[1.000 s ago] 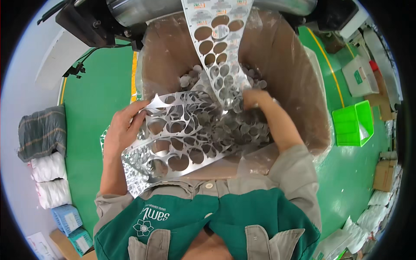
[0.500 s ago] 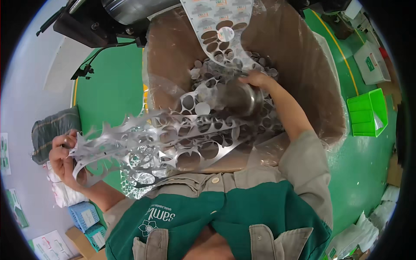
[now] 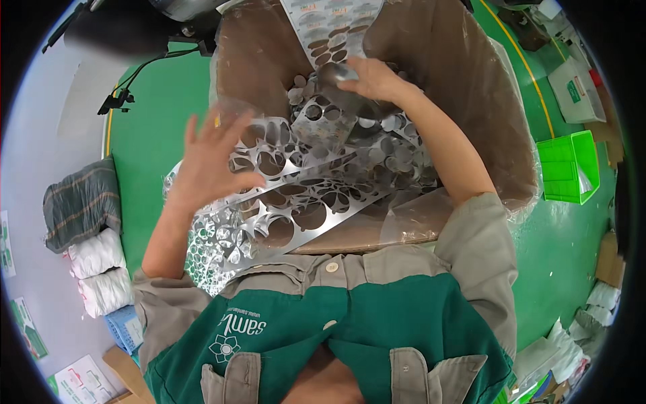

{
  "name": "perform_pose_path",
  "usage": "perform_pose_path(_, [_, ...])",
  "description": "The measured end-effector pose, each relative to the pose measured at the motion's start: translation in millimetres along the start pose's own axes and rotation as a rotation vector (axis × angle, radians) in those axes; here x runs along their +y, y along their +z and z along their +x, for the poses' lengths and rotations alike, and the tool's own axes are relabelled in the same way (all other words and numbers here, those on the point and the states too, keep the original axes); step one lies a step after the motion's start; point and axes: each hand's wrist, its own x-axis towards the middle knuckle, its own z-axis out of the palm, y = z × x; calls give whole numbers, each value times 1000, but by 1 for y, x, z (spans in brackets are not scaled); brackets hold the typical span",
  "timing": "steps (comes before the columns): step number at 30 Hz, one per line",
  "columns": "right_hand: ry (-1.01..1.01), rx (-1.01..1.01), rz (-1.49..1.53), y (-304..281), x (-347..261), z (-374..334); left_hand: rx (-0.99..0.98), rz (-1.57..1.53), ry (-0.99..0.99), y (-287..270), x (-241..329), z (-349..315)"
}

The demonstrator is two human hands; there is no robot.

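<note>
Right hand (image 3: 374, 79) reaches far into the cardboard box (image 3: 464, 74), fingers curled down onto the shiny punched foil sheet (image 3: 316, 195), pinching its crumpled top near the far side of the pile; grip narrow, closed on the foil. Left hand (image 3: 214, 161) is up over the near-left edge of the box, fingers spread wide, palm open, holding nothing; it hovers just above the foil strip, and whether it touches cannot be told. The foil is silver, full of round cut-out holes, and lies in layers filling the box, with one long strip spilling over the near-left rim toward the person's chest. A printed strip (image 3: 330, 30) with the same round holes hangs down into the box from the far side. Clear plastic liner (image 3: 404, 225) covers the box rim at the near edge. Green floor (image 3: 155, 114) lies around the box. Green crate (image 3: 564, 167) stands to the right. Folded grey cloth (image 3: 82, 202) and white rolls (image 3: 97, 252) sit at the left.
</note>
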Motion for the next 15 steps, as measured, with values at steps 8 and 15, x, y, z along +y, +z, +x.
perform_pose_path(8, [-372,-261,1989,-77,-16,-14,-104,-545,76,-40,20,-19])
perform_pose_path(15, [337,-452,-280,73,85,-5,22,-577,-114,-43,-8,-27])
